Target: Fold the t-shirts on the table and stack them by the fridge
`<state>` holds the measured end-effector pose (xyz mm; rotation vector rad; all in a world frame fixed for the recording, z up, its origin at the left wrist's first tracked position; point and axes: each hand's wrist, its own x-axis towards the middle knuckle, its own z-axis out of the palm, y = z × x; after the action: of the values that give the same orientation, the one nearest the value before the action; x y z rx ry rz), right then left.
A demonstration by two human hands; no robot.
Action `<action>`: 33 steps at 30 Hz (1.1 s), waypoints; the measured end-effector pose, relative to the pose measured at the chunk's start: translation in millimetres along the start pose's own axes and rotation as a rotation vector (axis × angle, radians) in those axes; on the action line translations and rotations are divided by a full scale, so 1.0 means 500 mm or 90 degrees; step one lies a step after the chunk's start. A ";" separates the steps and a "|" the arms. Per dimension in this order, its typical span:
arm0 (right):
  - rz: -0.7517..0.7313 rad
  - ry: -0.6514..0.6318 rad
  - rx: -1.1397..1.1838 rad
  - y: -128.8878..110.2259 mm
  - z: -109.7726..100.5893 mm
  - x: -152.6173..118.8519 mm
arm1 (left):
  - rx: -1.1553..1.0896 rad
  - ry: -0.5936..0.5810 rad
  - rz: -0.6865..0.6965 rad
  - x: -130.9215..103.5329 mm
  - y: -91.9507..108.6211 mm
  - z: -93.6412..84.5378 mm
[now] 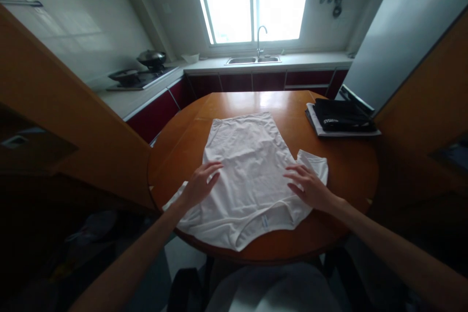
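Observation:
A white T-shirt (252, 165) lies spread out on the round wooden table (179, 141), its neckline toward me and its hem toward the window. A few wrinkles cross the cloth, and a small label shows inside the collar. Over the shirt's left side is my left hand (203, 183), fingers apart and holding nothing. My right hand (307, 185) is at the right side near the sleeve, its fingers also spread with nothing in them. Whether either palm presses on the cloth I cannot tell.
Folded dark and white clothes (341, 117) are stacked at the table's right edge. Beyond the table runs a counter with a sink (252, 60) under the window. Pans (151, 58) stand on the stove at the left. Wooden frames flank both sides.

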<state>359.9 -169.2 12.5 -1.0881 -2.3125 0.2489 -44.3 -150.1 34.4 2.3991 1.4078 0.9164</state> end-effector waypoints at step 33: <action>0.362 -0.048 -0.289 0.121 0.019 -0.132 | 0.232 0.006 -0.141 -0.132 -0.061 -0.007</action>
<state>427.5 -178.9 -46.1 -1.9889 -2.1213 -0.0319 -91.4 -190.5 -4.3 2.4100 1.9408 0.6642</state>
